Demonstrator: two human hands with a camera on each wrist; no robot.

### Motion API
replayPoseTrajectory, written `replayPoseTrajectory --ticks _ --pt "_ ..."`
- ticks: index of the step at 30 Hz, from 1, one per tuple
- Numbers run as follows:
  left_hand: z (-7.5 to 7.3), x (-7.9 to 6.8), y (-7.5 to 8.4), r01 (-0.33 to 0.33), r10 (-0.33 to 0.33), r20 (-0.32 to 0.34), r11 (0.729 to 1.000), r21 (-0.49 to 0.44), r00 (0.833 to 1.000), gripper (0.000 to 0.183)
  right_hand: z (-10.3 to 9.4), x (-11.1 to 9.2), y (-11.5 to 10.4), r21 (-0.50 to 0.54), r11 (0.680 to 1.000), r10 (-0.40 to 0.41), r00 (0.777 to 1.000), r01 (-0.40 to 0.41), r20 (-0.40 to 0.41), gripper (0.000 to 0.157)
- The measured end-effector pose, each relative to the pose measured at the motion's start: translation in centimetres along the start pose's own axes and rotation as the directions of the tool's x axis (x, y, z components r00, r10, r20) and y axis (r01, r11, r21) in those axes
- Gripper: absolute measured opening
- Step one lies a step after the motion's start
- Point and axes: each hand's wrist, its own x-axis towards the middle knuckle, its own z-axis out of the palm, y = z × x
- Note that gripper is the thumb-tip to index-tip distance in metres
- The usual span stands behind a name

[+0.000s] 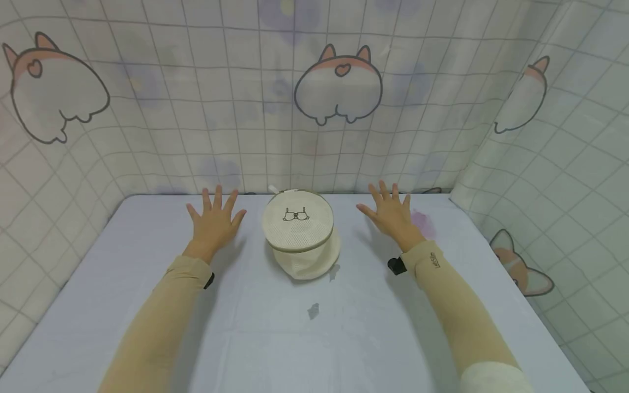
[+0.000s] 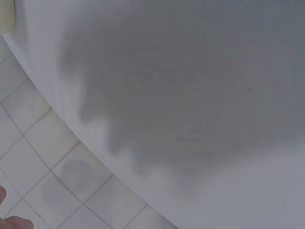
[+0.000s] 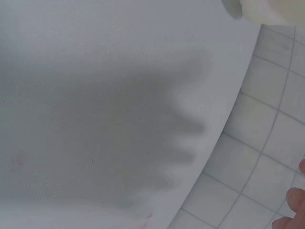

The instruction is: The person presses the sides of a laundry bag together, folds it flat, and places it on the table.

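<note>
A cream mesh laundry bag (image 1: 297, 220), round with a zipped rim and a small glasses-like drawing on top, sits on the white table between the two hands. To its left, my left hand (image 1: 213, 226) is held palm down with the fingers spread, touching nothing that I can see. My right hand (image 1: 391, 217) is spread the same way to the right of the bag. Both hands cast shadows on the tabletop in the wrist views. In the right wrist view a few fingertips (image 3: 296, 200) show at the lower right edge, and part of the bag (image 3: 274, 10) at the top.
The white table (image 1: 275, 349) bears grey marks (image 1: 313, 311) in front of the bag and a pink stain (image 1: 422, 222) near the right hand. A checked curtain (image 1: 236, 109) with corgi prints hangs behind the table and along both sides.
</note>
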Motion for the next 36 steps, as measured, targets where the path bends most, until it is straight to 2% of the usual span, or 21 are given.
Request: replayPoseTrajectory --ticks 11,24,30,36 --pt "0.4 -0.5 1.1 -0.014 0.014 -0.005 0.997 -0.072 1.000 0.069 -0.8 -1.2 -0.8 -0.051 0.995 -0.081 0.997 0.081 0.001 0.085" --pt "0.2 -0.6 2.0 0.000 0.001 0.015 0.995 -0.102 1.000 0.070 -1.1 -2.0 -2.2 0.001 0.993 -0.120 0.993 0.120 -0.024 0.082" --pt "0.0 -1.1 1.8 0.010 -0.012 -0.016 0.988 -0.151 1.000 0.068 -1.3 -2.6 -3.5 0.052 0.985 -0.160 0.986 0.162 -0.045 0.082" --pt "-0.1 -1.5 1.7 -0.015 0.010 -0.029 0.989 -0.150 1.000 0.068 -1.5 -3.3 -4.7 0.053 0.979 -0.192 0.980 0.195 -0.051 0.079"
